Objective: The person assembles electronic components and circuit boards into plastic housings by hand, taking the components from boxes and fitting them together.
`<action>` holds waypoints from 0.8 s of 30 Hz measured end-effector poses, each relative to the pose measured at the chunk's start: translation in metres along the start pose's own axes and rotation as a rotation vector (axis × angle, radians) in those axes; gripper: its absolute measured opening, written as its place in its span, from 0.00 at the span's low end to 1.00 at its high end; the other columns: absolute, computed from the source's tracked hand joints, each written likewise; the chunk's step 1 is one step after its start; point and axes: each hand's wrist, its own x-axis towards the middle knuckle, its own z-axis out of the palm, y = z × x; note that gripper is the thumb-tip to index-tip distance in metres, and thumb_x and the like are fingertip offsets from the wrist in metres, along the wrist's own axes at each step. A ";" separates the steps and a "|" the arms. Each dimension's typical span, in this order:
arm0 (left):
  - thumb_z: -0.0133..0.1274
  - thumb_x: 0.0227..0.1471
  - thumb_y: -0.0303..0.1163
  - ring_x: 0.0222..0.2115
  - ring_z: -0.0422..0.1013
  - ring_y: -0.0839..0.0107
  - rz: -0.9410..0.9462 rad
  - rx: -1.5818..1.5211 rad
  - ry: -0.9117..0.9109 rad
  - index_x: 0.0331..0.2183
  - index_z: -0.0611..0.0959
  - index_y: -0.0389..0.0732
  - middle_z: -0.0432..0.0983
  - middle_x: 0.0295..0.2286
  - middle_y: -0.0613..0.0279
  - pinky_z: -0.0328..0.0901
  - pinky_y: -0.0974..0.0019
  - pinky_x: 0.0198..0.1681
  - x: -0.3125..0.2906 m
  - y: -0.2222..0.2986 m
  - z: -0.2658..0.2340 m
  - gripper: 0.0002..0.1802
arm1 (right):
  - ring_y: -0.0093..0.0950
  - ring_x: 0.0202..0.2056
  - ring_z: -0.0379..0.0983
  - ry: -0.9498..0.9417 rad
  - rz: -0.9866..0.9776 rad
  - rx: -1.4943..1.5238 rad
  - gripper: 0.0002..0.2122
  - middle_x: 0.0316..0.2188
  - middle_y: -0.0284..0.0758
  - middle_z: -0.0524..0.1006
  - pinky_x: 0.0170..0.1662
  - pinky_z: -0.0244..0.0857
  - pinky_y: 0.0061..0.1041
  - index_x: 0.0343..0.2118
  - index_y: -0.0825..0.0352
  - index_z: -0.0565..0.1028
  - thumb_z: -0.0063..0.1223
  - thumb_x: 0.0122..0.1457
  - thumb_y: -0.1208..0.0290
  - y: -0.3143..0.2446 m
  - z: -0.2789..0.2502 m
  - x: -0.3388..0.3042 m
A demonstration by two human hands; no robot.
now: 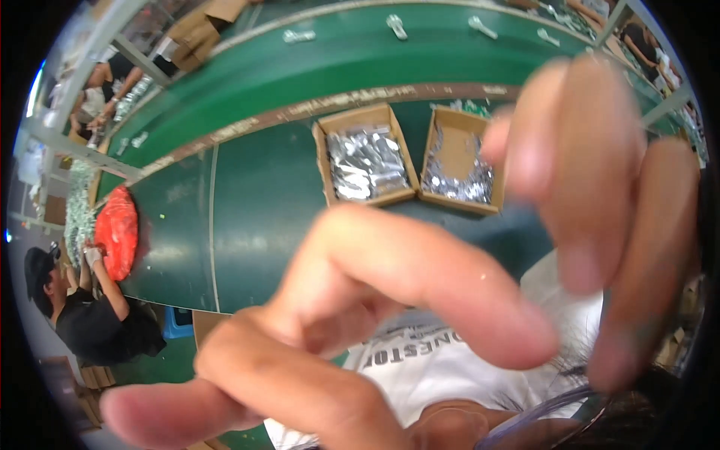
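Both of my hands loom very close to the camera and hide much of the lower and right parts of the view. My left hand [322, 319] has bent fingers spread apart, with nothing between them. Blurred by nearness, my right hand [589, 172] hangs at the right, its fingers parted and no object visible in them. Beyond them on the green worktable [259, 225] stand two cardboard boxes. The left box [325, 165] holds flat, shiny silver pieces; the right box [454, 154] holds small silver parts around a bare patch of its bottom.
A curved green conveyor belt [330, 64] runs behind the table, carrying several small pale packets [396, 28]. At the left, a co-worker in black [105, 322] reaches toward a red bag [118, 232]. More people [101, 97] stand beyond the belt. Something blue [178, 321] sits below the table edge.
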 end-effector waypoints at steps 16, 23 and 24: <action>0.37 0.55 0.54 0.47 0.60 0.59 0.037 0.131 0.113 0.25 0.79 0.38 0.69 0.38 0.55 0.62 0.49 0.41 -0.069 0.023 0.090 0.29 | 0.22 0.36 0.62 0.476 -0.290 -0.197 0.06 0.30 0.22 0.67 0.39 0.55 0.23 0.27 0.58 0.73 0.52 0.52 0.63 -0.069 0.066 -0.025; 0.51 0.47 0.30 0.44 0.58 0.75 -0.069 0.176 0.125 0.18 0.75 0.48 0.70 0.34 0.77 0.48 0.58 0.52 -0.057 0.035 0.105 0.08 | 0.18 0.36 0.61 0.652 -0.449 -0.322 0.06 0.29 0.17 0.68 0.37 0.53 0.19 0.26 0.56 0.75 0.55 0.50 0.61 -0.122 0.058 -0.056; 0.53 0.44 0.28 0.45 0.57 0.71 0.015 0.137 0.038 0.19 0.76 0.49 0.69 0.34 0.78 0.48 0.58 0.52 -0.059 0.032 0.096 0.06 | 0.17 0.36 0.61 0.674 -0.475 -0.357 0.06 0.29 0.16 0.68 0.37 0.53 0.19 0.26 0.55 0.75 0.55 0.49 0.61 -0.136 0.055 -0.065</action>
